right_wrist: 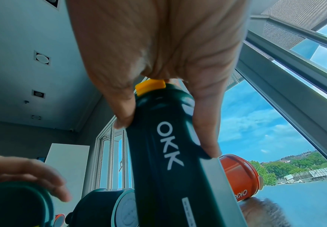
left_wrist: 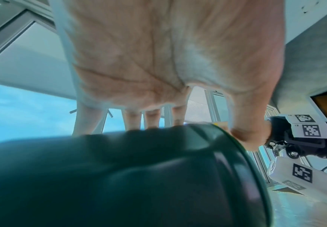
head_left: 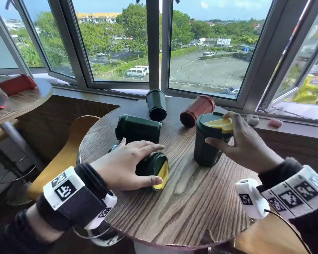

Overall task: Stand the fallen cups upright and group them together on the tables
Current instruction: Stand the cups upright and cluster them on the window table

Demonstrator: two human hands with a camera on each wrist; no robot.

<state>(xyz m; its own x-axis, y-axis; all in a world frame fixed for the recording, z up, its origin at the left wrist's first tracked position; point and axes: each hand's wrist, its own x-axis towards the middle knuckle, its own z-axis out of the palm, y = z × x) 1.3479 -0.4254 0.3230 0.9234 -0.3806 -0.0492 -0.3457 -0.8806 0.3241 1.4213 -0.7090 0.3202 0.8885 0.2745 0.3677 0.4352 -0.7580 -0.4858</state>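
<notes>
Five cups occupy the round wooden worktop [head_left: 182,208] by the window. One dark green cup with a yellow lid [head_left: 210,138] stands upright at the right side; the right hand [head_left: 246,142] grips it near the top, thumb on the near wall and fingers over the lid edge. The right wrist view confirms thumb and finger pressed on opposite sides of the body, which bears white lettering "OKK". A second green cup with a yellow lid [head_left: 154,170] lies on its side at the near left, lid facing right; the left hand [head_left: 125,164] is curled over its body, thumb at the lid rim. Three more cups lie fallen behind: a green one [head_left: 139,129] just beyond the left hand, a green one [head_left: 155,104] with its base towards the viewer, and a red one [head_left: 197,110] near the sill. On a separate worktop [head_left: 24,101] to the far left, two red cups [head_left: 17,84] lie on their sides.
</notes>
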